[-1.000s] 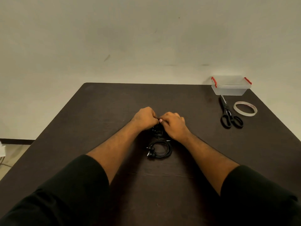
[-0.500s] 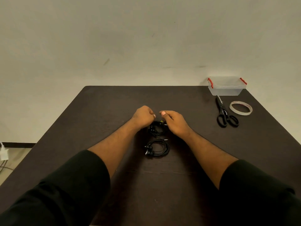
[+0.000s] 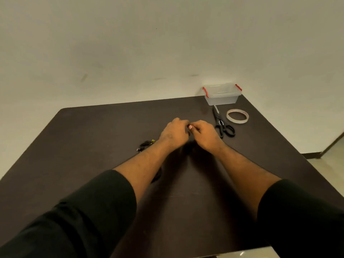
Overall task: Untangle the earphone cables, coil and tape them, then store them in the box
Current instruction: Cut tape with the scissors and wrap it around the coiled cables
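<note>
On the dark table (image 3: 93,136), just left of the left arm, one black earphone bundle (image 3: 146,144) w/ a bit of yellow lies alone; a 2nd dark loop (image 3: 157,176) peeks out under that arm. A sec ago both coils lay right below the hands, now they sit off to the left, so the view & hands have swung right, toward the tools. Left hand (image 3: 174,134) & right hand (image 3: 205,135) meet fingertip to fingertip, curled tight, prob pinching smth tiny, maybe tape, but can't tell what. Scissors (image 3: 222,125) lie just right of the right hand, tape roll (image 3: 237,116) beside them, clear box (image 3: 221,94) w/ red clips behind, lid on. Looks like taping comes next, box still to open
</note>
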